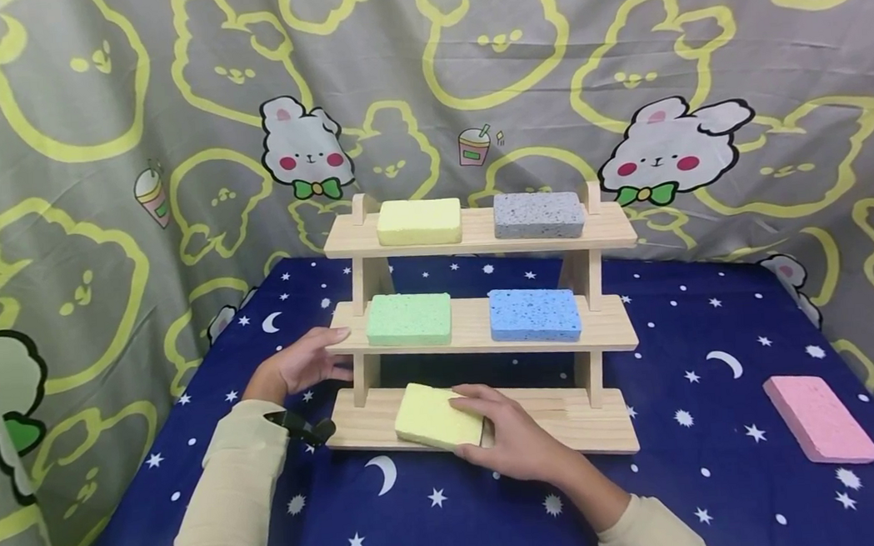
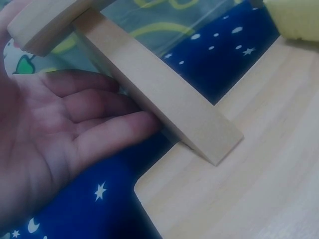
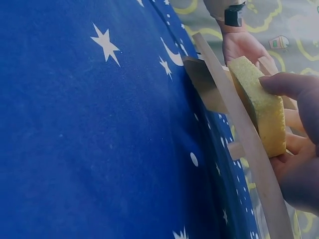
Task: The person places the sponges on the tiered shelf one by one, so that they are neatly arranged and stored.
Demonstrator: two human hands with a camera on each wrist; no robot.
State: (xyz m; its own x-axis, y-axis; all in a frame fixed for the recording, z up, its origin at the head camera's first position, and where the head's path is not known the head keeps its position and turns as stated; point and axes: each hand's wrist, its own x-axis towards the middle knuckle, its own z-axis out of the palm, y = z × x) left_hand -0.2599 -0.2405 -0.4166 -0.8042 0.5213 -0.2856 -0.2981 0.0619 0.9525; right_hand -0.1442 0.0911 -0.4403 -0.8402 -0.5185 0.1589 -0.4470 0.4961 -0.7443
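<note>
A three-tier wooden display shelf point(image 1: 544, 433) stands on the cloth. On its bottom tier, left of the middle, my right hand point(image 1: 510, 431) grips a yellow sponge point(image 1: 438, 416) by its right end. That sponge lies slightly askew to the board, and in the right wrist view the thumb and fingers hold it from opposite sides. My left hand point(image 1: 300, 365) holds the middle tier's left end, thumb on the board and fingers below. In the left wrist view those fingers point(image 2: 107, 132) lie against the upright support point(image 2: 164, 99).
The middle tier carries a green sponge point(image 1: 408, 319) and a blue sponge point(image 1: 534, 314). Above sit another yellow sponge point(image 1: 419, 222) and a grey sponge point(image 1: 539, 215). A pink sponge point(image 1: 821, 419) lies on the starry blue cloth point(image 1: 691, 491) at right. Behind hangs a patterned curtain point(image 1: 395, 75).
</note>
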